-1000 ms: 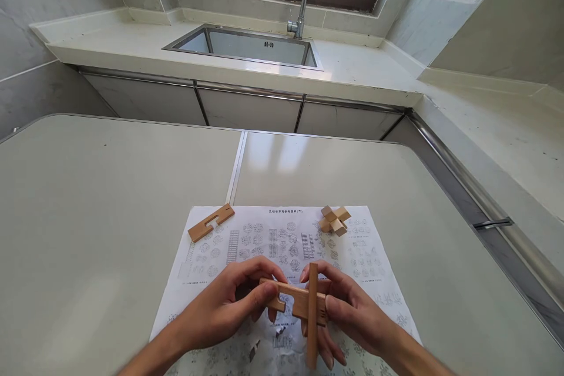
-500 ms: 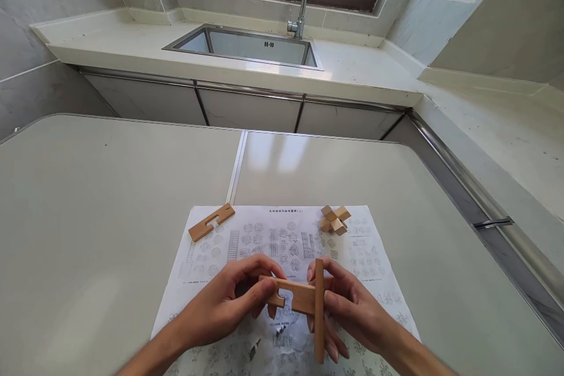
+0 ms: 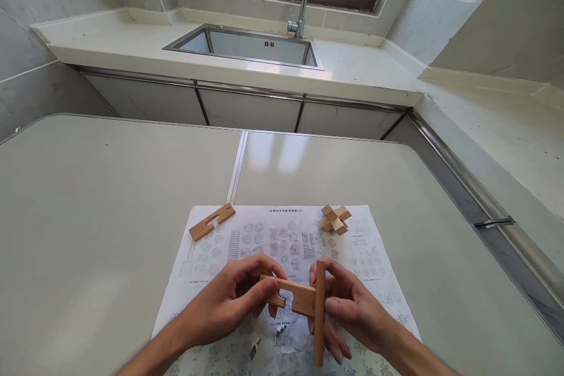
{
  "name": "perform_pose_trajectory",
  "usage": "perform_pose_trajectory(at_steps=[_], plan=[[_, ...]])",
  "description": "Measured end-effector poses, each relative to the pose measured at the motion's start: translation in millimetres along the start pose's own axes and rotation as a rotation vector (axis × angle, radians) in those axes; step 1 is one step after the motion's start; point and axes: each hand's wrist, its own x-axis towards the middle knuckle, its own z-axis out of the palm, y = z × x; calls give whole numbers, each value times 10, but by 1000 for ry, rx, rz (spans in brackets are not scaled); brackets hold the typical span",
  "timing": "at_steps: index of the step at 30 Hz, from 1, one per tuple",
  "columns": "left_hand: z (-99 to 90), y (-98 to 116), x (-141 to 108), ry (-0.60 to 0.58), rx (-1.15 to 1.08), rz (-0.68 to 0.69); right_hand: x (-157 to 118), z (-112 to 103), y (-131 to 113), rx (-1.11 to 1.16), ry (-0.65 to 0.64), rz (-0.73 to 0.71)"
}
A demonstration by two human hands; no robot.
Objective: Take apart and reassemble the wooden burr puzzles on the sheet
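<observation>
My left hand (image 3: 247,294) pinches the left end of a flat wooden puzzle piece (image 3: 304,298) with a notch cut in its lower edge. A second wooden puzzle piece (image 3: 319,323) stands crosswise at the first one's right end, seen edge-on. Fingers of my right hand (image 3: 348,311) close around this crosswise piece, the thumb at its right side. The two pieces meet, but how they fit together is hidden. Both hands are above a printed sheet (image 3: 247,273) covered in small diagrams.
Another notched wooden piece (image 3: 212,222) lies on the sheet's far left corner. An interlocked wooden burr puzzle (image 3: 335,220) sits at its far right. Under the sheet is a pale table (image 3: 110,200) with a seam. Beyond stand a counter with a sink (image 3: 242,44) and a faucet (image 3: 299,23).
The crosswise piece has tilted slightly, its lower end shifting left and down. My right thumb and fingers have shifted a little on it. My left hand stays nearly still.
</observation>
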Motion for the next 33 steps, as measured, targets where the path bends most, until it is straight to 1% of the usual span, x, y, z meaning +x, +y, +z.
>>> perform_pose_trajectory(at_steps=[11, 20, 28, 33], plan=[[-25, -41, -4, 8, 47, 12, 6, 1, -31, 32, 28, -7], [0, 9, 0, 12, 85, 9, -22, -75, 72, -16, 78, -24], [-15, -51, -1, 14, 87, 21, -30, -84, 93, -45, 101, -41], [-8, -47, 4, 21, 94, 34, -43, -80, 89, -55, 132, -50]])
